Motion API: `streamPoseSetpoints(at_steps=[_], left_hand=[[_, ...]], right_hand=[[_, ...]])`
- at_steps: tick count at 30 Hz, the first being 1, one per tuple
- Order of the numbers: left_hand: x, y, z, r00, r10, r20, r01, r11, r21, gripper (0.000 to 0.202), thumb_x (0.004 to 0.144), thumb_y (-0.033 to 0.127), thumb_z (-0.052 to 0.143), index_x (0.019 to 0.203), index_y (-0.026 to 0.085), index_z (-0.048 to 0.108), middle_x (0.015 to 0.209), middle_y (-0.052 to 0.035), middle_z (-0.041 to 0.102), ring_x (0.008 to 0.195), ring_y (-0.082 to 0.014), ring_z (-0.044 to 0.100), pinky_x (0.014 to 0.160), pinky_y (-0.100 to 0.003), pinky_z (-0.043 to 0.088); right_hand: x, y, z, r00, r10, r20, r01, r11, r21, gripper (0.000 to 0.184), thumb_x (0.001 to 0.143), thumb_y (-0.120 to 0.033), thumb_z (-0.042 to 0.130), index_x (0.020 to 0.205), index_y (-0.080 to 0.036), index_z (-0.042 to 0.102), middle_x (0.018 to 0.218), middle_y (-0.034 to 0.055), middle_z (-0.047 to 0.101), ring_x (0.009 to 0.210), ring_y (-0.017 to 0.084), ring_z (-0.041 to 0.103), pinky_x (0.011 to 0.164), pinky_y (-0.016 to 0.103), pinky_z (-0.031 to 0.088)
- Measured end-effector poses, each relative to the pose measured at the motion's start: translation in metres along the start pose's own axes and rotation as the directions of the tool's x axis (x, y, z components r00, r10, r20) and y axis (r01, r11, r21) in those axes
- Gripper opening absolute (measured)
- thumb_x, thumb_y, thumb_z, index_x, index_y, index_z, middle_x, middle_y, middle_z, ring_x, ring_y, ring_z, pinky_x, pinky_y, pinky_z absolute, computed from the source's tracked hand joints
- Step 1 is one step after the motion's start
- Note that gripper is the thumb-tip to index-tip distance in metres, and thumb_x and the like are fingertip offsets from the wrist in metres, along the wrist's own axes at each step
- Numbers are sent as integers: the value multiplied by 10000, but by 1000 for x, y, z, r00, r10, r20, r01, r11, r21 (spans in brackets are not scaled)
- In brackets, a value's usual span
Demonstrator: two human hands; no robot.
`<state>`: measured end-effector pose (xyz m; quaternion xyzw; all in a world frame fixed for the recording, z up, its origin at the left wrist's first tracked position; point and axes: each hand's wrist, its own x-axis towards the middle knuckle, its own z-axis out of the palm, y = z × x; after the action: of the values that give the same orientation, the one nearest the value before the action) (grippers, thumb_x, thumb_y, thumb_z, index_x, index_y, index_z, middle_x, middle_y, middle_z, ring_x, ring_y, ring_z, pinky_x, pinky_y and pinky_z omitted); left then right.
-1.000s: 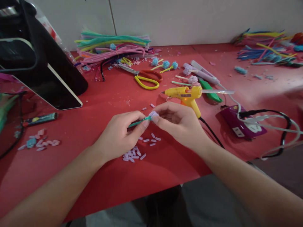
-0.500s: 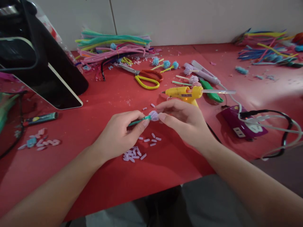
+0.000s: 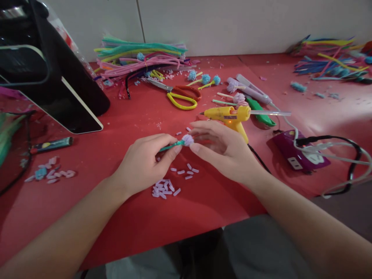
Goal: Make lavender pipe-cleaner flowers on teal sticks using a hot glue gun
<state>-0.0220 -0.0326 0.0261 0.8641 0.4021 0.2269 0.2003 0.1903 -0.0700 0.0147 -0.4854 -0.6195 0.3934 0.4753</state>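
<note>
My left hand (image 3: 147, 161) pinches the green stem of a small pipe-cleaner flower (image 3: 187, 140) between thumb and fingers. Its round head is pale purple, pointing right. Beside that head is my right hand (image 3: 223, 149), open, with the fingers spread and the thumb tip close to the petals; whether it touches them I cannot tell. Below the flower lie short purple pipe-cleaner pieces (image 3: 163, 188), several in a heap and others scattered. Just beyond my right hand a yellow glue gun (image 3: 221, 113) rests on the red table (image 3: 200, 217), its small light glowing orange.
Scissors (image 3: 183, 101) lie behind my hands, near finished blue flowers (image 3: 205, 79) and purple ones (image 3: 238, 97). A purple power adapter (image 3: 290, 149) with cables is at right. A dark upright object (image 3: 78, 89) stands at left. Bundles of pipe cleaners (image 3: 145, 50) line the wall.
My right fingers have loosened from the flower head and spread apart. The left hand still holds the stem, and the flower has shifted slightly left.
</note>
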Motion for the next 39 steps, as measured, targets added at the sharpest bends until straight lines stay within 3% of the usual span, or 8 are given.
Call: streamPoseSetpoints(at_steps=[4,15,21,24,28,31,34,39], left_hand=[[0,0,0,999,43,0,-43,999,-28,222,1000,331,551,902,179,680,768,11,662,672,-110,567,641,-233,399],[-1,1,3,997,78,-7,-78,994,-75,208,1001,323,563,899,187,682,765,24,663,658,-95,557,642,-225,422],[0,3,0,999,41,5,-40,996,-84,252,1004,351,547,879,187,693,741,16,668,638,-104,568,624,-229,423],[1,3,-1,1000,18,8,-18,996,-85,273,1004,367,542,872,190,703,732,11,675,634,-111,571,623,-232,429],[2,-1,-3,999,-35,-14,32,988,-152,224,979,363,591,963,206,751,831,-9,741,704,-126,627,682,-238,480],[4,-8,-4,998,-54,-15,47,953,-298,214,947,379,646,968,213,780,920,-35,771,804,-153,678,764,-261,529],[6,-16,-6,1000,-18,15,23,883,-468,200,918,373,691,964,213,802,1006,-70,771,900,-181,702,817,-290,559],[10,-22,-7,996,-18,85,69,767,-638,226,867,428,746,928,227,827,1021,-93,762,882,-195,708,745,-308,585]], right_hand=[[0,3,2,997,53,61,-58,994,89,303,867,-347,775,1130,-209,715,1084,51,764,990,182,730,889,316,611],[-1,0,6,998,58,25,-59,996,72,200,880,-332,766,1036,-208,750,1001,38,789,889,168,742,814,297,625],[1,3,2,993,86,76,-96,985,143,486,720,-387,903,1137,-219,720,1038,42,766,971,195,725,877,336,624],[1,5,2,994,72,81,-83,985,148,506,723,-388,902,1159,-219,706,1078,50,754,999,200,715,901,349,615],[-1,3,0,1000,11,29,-13,996,85,374,823,-389,825,1132,-222,695,1089,55,738,1004,195,701,902,345,594],[-3,-2,-3,998,-35,-59,34,999,-31,191,934,-391,703,981,-207,677,944,39,714,863,160,675,793,302,564],[-5,-6,-6,995,-59,-78,49,991,-121,298,1021,-422,556,820,-205,590,741,-1,619,677,122,578,659,274,491],[-7,-12,-4,1000,-21,-18,18,984,-175,496,1063,-459,436,637,-208,465,557,-31,472,528,95,440,536,266,376]])
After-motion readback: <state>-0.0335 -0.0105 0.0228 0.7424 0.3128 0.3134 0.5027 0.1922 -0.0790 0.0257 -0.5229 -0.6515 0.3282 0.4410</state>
